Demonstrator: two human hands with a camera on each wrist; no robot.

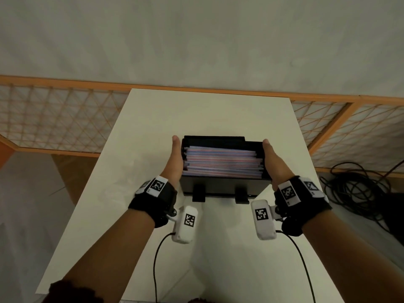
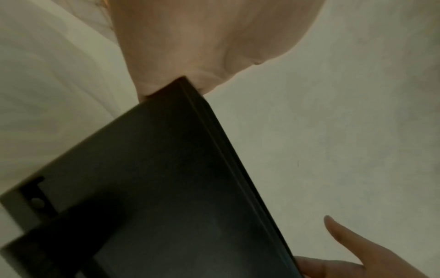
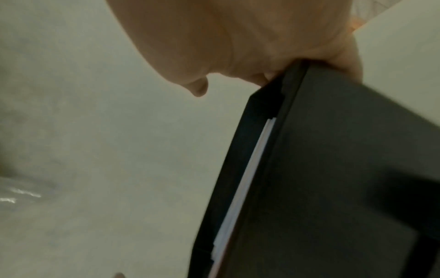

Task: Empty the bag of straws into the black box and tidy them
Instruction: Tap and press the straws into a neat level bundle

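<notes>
The black box [image 1: 218, 184] is tipped toward me over the white table, its two front feet showing. Several paper-wrapped straws [image 1: 223, 160] lie flat inside it, stacked crosswise. My left hand [image 1: 175, 158] holds the box's left side, thumb straight along the rim. My right hand [image 1: 273, 158] holds the right side the same way. The fingers of both hands are hidden beneath the box. In the left wrist view the palm [image 2: 190, 47] meets a corner of the box [image 2: 178, 188]. In the right wrist view the hand [image 3: 238, 37] wraps the box [image 3: 345, 169], and white straw ends [image 3: 250, 178] show inside.
The white table [image 1: 196, 110] is narrow, with edges close on both sides. An orange lattice fence [image 1: 65, 119] runs behind it. Black cables [image 1: 360, 193] lie coiled on the floor at the right. A patch of shiny clear plastic [image 3: 19, 195] shows at the left of the right wrist view.
</notes>
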